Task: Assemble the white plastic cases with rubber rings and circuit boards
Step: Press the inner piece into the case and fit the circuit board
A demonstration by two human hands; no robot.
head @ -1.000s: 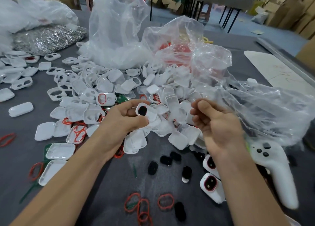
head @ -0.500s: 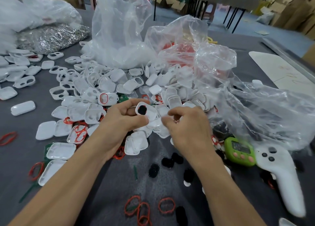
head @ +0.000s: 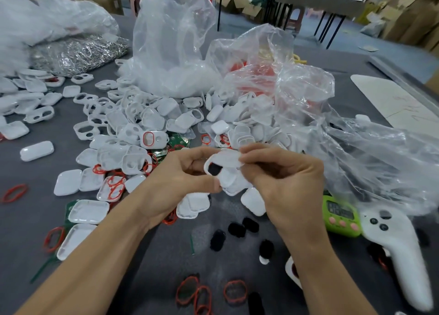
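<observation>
My left hand (head: 180, 176) grips a white case half (head: 215, 168) with a black pad showing in its opening. My right hand (head: 282, 179) pinches a second white case half (head: 226, 159) and holds it over the first one, between both hands. Behind them lies a big heap of white case parts (head: 147, 122). Red rubber rings (head: 235, 291) lie on the grey table near its front edge, and more rings (head: 114, 186) sit among the cases at left. Green circuit boards (head: 178, 141) peek out of the heap. Black pads (head: 242, 229) are scattered below my hands.
Clear plastic bags (head: 297, 96) pile up behind and to the right. A bag of metal clips (head: 76, 53) sits at the back left. A green timer (head: 342, 217) and a white controller (head: 401, 255) lie at right. Finished cases (head: 292, 270) hide partly under my right forearm.
My right hand moved left from the bag side, picked a white case half out of the heap and brought it onto the case in my left hand.
</observation>
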